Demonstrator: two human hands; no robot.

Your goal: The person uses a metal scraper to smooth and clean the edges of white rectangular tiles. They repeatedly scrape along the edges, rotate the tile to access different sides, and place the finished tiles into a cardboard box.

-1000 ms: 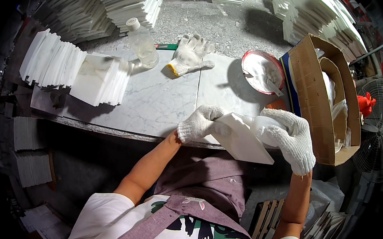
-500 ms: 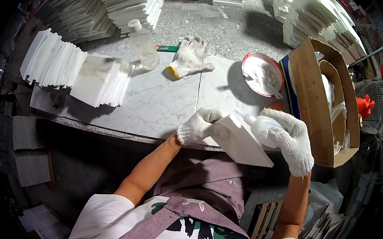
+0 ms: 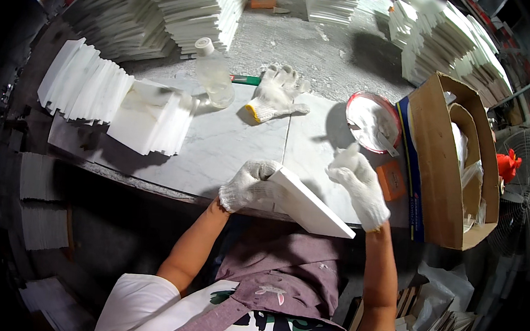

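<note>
My left hand [image 3: 246,186], in a white knit glove, grips one end of a white rectangular tile [image 3: 317,208] at the table's near edge. The tile slants down to the right, its pale long edge facing up. My right hand [image 3: 367,193], gloved too, is raised to the right of the tile, apart from it. Its fingers are curled round a small translucent white squeeze bottle [image 3: 345,155], mostly hidden by the glove. Just beyond that hand stands a red-rimmed bowl [image 3: 398,129] of white paste with a flat scraper [image 3: 386,144] in it.
An orange block [image 3: 391,180] lies beside a tall open cardboard box [image 3: 442,173] at the right. A spare glove [image 3: 277,95], a green-handled tool [image 3: 245,79] and a clear capped bottle [image 3: 217,81] are further back. Tile stacks [image 3: 85,83] line the left and far sides; a fan [image 3: 522,186] stands right.
My right hand has drawn away from the tile, going left and turning upward with the squeeze bottle. My left hand and the tile have shifted slightly left; the whole view has moved a little.
</note>
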